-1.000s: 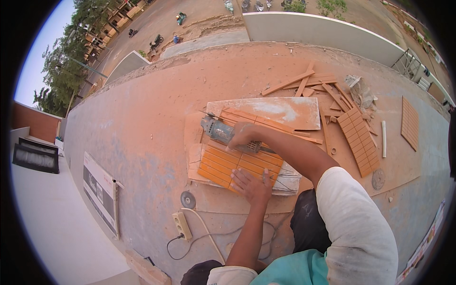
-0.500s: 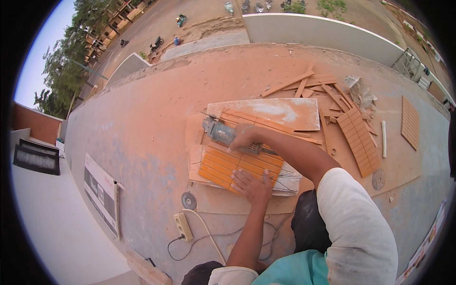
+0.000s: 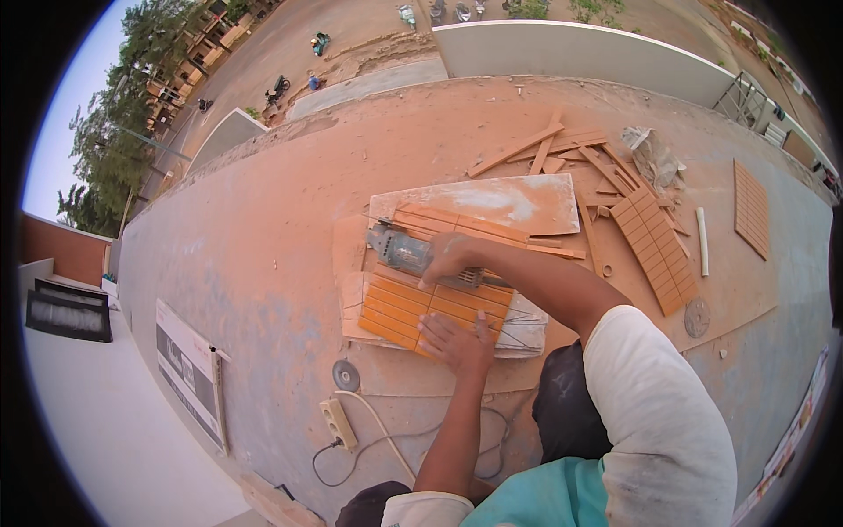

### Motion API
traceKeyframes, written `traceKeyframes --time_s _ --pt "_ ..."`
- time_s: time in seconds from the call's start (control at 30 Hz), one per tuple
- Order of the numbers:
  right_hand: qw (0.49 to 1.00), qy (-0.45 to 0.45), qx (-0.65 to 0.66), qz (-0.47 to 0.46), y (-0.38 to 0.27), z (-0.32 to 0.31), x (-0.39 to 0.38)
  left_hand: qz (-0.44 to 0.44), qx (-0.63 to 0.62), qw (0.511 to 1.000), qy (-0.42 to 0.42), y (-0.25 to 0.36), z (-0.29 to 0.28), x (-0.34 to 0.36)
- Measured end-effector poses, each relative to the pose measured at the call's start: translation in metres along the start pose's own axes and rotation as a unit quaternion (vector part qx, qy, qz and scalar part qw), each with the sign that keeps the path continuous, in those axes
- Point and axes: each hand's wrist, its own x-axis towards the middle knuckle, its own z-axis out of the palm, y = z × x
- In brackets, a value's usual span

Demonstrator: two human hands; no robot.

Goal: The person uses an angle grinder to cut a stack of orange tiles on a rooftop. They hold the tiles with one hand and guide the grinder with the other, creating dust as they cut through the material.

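While the person bends over the work, one cream socket strip (image 3: 330, 416) lies near the body, with one dark plug (image 3: 336, 443) in it. Just beyond it is a grey disc (image 3: 346, 376). Farther forward, the left hand (image 3: 457, 342) rests flat with spread fingers on the front orange tile (image 3: 435, 300), and it grasps nothing. This grooved tile lies before the person, on a pale base whose edge shows at its right side. Above its far edge, the right hand (image 3: 446, 257) is wrapped around the body of one grey power tool (image 3: 399, 249), which looks like a grinder. A second grooved tile (image 3: 430, 218) lies partly under the tool, and behind it is one dusty whitish board (image 3: 531, 198).

The step in hand seems to be cutting or trimming, with one hand steadying and one guiding. Whether the blade turns or touches a tile, one cannot tell. The next move, in judgement, calls for a firm right grip and left fingers well away from the blade.

Toward the right lie another disc (image 3: 696, 317), which makes two, one white tube (image 3: 702, 241) and two more grooved tiles (image 3: 654, 250) (image 3: 751, 209), so four in all. Beyond these, the heap of orange strips (image 3: 606, 169) overlaps too much for a sure count; one crumpled plastic bag (image 3: 648, 156) is beside it. Farthest, behind one long pale wall (image 3: 580, 53), stand several motorbikes.
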Motion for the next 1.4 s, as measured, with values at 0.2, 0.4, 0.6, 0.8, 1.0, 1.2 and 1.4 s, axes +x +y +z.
traceKeyframes --time_s 0.2,0.4,0.6,0.8,1.0,1.2,1.4 --pt "1.0 -0.006 0.022 -0.004 -0.005 -0.003 -0.004 -0.003 0.001 1.0 -0.006 -0.001 -0.003 0.0" --pt "1.0 -0.005 0.013 -0.001 -0.006 -0.005 -0.006 -0.01 -0.001 1.0 -0.018 0.0 -0.002 0.001" --pt "1.0 -0.001 0.011 0.002 -0.006 -0.004 -0.005 -0.017 -0.005 1.0 -0.021 -0.001 -0.001 0.001" --pt "1.0 0.004 0.011 -0.007 -0.005 -0.005 -0.003 -0.008 0.007 1.0 -0.006 -0.003 0.002 0.001" --pt "1.0 -0.001 0.015 -0.006 -0.005 -0.004 -0.002 -0.024 0.0 0.998 -0.053 0.0 -0.009 0.002" --pt "1.0 -0.019 0.01 0.014 -0.007 -0.005 0.0 -0.005 -0.008 1.0 -0.009 -0.002 -0.004 0.0" --pt "1.0 -0.022 0.009 0.02 -0.005 -0.006 0.002 -0.024 -0.005 0.998 -0.063 0.002 -0.01 0.002"
